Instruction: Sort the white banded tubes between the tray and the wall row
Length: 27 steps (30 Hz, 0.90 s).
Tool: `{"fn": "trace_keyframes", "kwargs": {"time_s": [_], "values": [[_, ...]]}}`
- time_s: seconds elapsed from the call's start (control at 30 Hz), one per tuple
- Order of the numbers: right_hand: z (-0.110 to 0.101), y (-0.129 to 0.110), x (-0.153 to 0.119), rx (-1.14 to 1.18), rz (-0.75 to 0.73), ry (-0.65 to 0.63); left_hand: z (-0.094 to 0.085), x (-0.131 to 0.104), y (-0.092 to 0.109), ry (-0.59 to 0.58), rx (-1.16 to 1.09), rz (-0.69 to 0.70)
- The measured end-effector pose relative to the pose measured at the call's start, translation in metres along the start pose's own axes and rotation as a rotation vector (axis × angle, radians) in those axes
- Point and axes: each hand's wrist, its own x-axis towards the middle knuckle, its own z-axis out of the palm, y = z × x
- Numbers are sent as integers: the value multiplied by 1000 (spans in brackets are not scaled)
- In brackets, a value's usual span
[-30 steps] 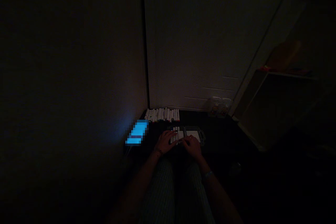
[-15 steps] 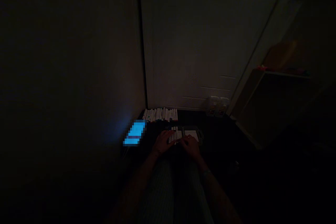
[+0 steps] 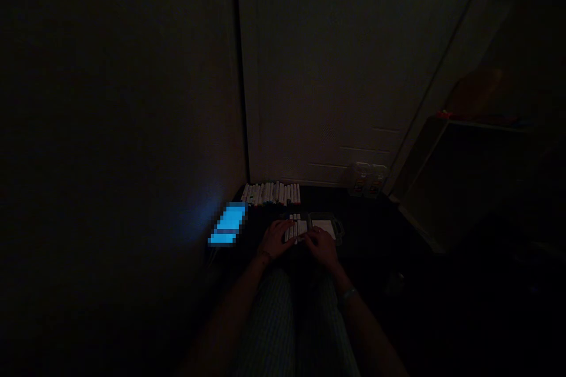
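"What has moved?"

"Hardly anything; the view shifts slightly, and both hands keep their places. Nearest, the left hand (image 3: 273,240) lies open, fingers spread over the white pens (image 3: 291,231) in the left half of the open case (image 3: 340,227). The right hand (image 3: 322,246) curls its fingers near the case's middle; I can't tell whether it grips anything."

"How would those pens handle?"

"Light and stiff, I'd guess, perhaps slippery; best pinched mid-barrel. The case looks like thin, clear plastic that might crack, so I'd take it by its rim or the right-hand handle."

"And beyond?"

"A bright blue screen (image 3: 228,224) at left, farther off a row of white markers (image 3: 280,193), and two clear packs (image 3: 368,182) at far right by the wall (image 3: 327,88)."
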Motion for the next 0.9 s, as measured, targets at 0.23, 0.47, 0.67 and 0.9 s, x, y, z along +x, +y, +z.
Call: {"fn": "trace_keyframes", "kwargs": {"time_s": [0.23,0.47,0.67,0.9], "values": [[-4,-4,-1,15,4,-4,2,1,-3,31,3,12],[-7,-5,0,11,-26,-55,2,2,-1,97,-13,-7],[-4,-2,0,15,-35,-52,1,1,0,107,-12,-31],[-7,-6,0,39,-41,-43,2,1,-2,93,-2,-53]]}}
